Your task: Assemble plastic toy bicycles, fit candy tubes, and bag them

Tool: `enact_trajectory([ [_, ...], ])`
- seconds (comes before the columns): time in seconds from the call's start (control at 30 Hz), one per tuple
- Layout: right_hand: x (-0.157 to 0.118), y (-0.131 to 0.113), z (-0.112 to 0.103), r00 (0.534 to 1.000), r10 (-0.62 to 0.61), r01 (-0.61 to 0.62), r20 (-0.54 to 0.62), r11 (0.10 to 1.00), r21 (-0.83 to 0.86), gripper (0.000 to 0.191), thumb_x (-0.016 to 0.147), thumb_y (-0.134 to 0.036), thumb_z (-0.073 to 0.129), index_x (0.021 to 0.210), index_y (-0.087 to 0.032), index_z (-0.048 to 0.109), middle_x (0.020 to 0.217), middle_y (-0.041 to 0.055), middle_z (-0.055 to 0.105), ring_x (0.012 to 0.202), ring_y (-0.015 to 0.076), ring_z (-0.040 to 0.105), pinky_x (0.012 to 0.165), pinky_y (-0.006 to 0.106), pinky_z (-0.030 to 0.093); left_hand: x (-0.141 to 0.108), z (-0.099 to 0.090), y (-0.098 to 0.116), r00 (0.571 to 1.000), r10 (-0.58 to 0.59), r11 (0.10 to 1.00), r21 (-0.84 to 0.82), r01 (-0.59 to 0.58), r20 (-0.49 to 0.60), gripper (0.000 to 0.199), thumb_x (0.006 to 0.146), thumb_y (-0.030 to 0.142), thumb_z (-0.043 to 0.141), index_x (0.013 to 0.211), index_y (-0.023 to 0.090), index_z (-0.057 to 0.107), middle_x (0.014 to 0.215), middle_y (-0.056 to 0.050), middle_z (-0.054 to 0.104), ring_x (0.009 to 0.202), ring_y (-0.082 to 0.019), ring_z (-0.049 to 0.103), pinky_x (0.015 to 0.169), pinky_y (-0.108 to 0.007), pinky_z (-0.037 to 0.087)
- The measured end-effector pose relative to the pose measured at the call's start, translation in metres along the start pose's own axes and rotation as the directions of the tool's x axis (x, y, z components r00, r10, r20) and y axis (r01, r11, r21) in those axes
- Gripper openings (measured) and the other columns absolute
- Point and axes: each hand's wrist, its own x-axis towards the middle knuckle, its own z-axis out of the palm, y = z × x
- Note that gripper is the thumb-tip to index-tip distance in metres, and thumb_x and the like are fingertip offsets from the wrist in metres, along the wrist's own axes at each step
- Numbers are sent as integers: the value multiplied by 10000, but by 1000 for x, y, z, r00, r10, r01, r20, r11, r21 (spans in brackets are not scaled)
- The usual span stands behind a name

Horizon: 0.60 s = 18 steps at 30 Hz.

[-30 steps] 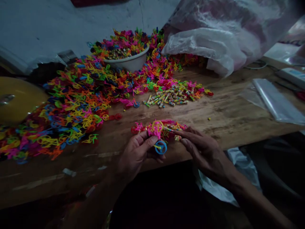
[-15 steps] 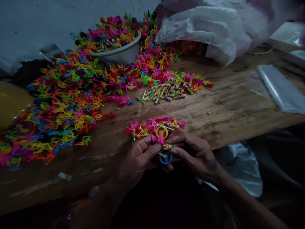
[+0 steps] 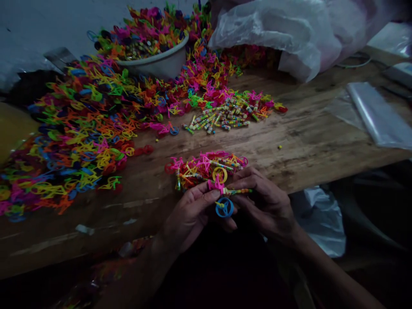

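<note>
My left hand (image 3: 193, 212) pinches a pink plastic piece (image 3: 217, 185) between thumb and fingers. A blue wheel (image 3: 224, 207) with a yellow-green stem hangs just below that piece, and a yellow ring (image 3: 219, 175) stands above it. My right hand (image 3: 265, 199) is closed on a patterned candy tube (image 3: 236, 191), whose left end meets the pink piece. Just beyond both hands lies a small pile of pink, red and yellow pieces and tubes (image 3: 196, 167) on the wooden table (image 3: 309, 141).
A large heap of coloured plastic pieces (image 3: 93, 128) covers the left side, around a full grey bowl (image 3: 161, 64). Patterned tubes (image 3: 222, 116) lie mid-table. Clear plastic bags (image 3: 380, 116) lie at the right; a big translucent bag (image 3: 270, 30) stands behind.
The tube has turned to lie straighter against the pink piece, and my right thumb has dropped below it. The blue wheel shows more fully. The whole view has shifted slightly.
</note>
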Motion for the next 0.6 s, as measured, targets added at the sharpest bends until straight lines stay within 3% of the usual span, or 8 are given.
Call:
enact_trajectory([
  [0.13,-9,4,11,993,-97,91,-65,992,-85,209,827,-96,563,997,-213,599,895,56,594,867,184,586,689,312,500,-2,-5,-4,995,-82,991,-102,87,54,155,915,186,398,961,136,538,744,-65,674,555,-149,655,552,-270,547],
  [0.23,-13,5,11,990,-119,109,-69,985,-134,214,826,-95,557,1002,-212,591,938,67,581,853,178,587,652,296,495,-4,-4,-2,992,-112,990,-76,116,59,144,904,195,420,956,131,538,739,-82,679,560,-156,658,558,-278,550],
  [0.3,-8,2,3,993,-117,116,0,983,-144,201,836,-100,539,994,-216,585,947,66,575,854,173,583,652,288,494,-5,0,2,995,-95,995,31,95,16,134,892,209,456,942,122,545,742,-87,676,557,-158,657,557,-269,545],
  [0.4,5,-5,-15,976,-73,108,206,980,-164,175,860,-117,500,973,-216,589,957,65,568,855,162,568,666,271,497,-4,8,7,996,-22,981,190,38,-85,128,870,238,512,914,122,546,740,-60,649,548,-159,644,550,-287,545],
  [0.5,14,-10,-25,937,-25,76,349,988,-132,131,880,-166,488,931,-211,600,910,59,565,795,149,552,633,247,495,-3,12,4,992,-14,979,201,40,-127,138,868,257,512,884,124,543,738,-37,612,545,-149,623,546,-314,550],
  [0.6,13,-10,-22,930,-39,76,365,993,-88,140,892,-183,469,951,-207,594,858,52,556,765,148,540,602,240,492,-3,11,-1,992,-15,987,158,35,-125,159,876,264,489,929,127,549,753,-33,604,537,-135,609,540,-304,542],
])
